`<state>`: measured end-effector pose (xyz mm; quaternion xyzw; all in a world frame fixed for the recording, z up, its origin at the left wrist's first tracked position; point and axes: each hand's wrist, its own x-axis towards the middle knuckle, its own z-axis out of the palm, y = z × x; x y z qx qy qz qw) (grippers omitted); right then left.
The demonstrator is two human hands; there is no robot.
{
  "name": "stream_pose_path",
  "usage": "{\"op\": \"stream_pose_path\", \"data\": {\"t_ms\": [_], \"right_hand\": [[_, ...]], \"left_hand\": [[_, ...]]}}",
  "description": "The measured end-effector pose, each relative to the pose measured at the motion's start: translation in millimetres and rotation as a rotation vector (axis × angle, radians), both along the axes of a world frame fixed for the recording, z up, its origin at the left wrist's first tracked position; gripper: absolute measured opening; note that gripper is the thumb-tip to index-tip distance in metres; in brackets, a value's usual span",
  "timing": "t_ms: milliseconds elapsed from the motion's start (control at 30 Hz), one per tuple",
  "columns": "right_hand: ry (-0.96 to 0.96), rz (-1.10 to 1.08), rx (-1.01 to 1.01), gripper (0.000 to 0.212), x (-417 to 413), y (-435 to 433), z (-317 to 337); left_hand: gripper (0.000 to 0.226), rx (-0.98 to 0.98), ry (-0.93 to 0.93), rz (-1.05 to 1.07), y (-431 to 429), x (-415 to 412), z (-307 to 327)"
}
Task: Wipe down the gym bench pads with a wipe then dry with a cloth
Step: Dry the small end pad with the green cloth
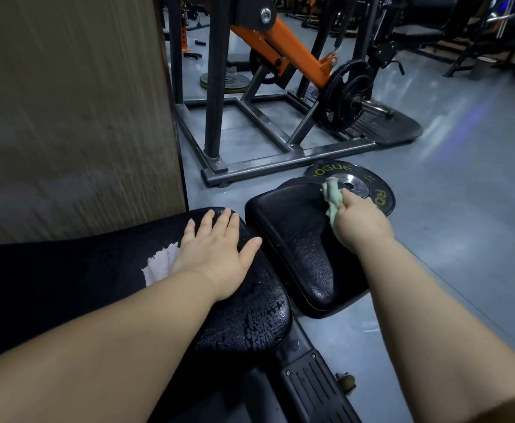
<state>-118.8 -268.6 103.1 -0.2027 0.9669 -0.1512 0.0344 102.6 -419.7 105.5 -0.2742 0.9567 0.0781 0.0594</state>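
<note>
Green cloth (331, 195) gripped by right hand (361, 222) atop small pad (293, 239) (far end); left hand (216, 248) lies flat.

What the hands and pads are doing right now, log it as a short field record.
left hand: flat, palm down, on the back pad
right hand: grips a pale green cloth on the seat pad's far end
back pad: beaded with droplets; torn patch beside the left wrist
seat pad: droplets on its near half
floor: Rogue weight plate lying beyond the seat pad
</note>
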Motion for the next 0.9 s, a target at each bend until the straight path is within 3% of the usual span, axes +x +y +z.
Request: {"op": "stream_pose_path", "data": {"t_ms": [100,300,400,567,667,733,900], "right_hand": [[0.141,0.142,0.081,0.043,44,-14,3],[0.205,0.559,0.102,0.049,123,-32,0],[0.038,0.485,0.012,0.046,92,-32,8],[-0.028,0.123,-0.01,0.041,10,-19,10],[-0.006,0.024,0.019,0.035,-4,-30,8],[0.068,0.071,0.075,0.036,9,-46,7],[0.145,0.425,0.085,0.048,62,-83,-1]], "left_hand": [[0.073,0.0,-0.01,0.0,1,0,0],[0.07,0.018,-0.004,0.01,2,0,2],[0.069,0.015,-0.012,-0.003,1,1,3],[0.072,0.023,-0.007,-0.008,1,2,2],[0.073,0.019,-0.001,-0.009,-1,1,1],[0.074,0.023,-0.003,-0.011,0,1,0],[0.075,0.024,-0.001,-0.006,-1,1,0]]}}
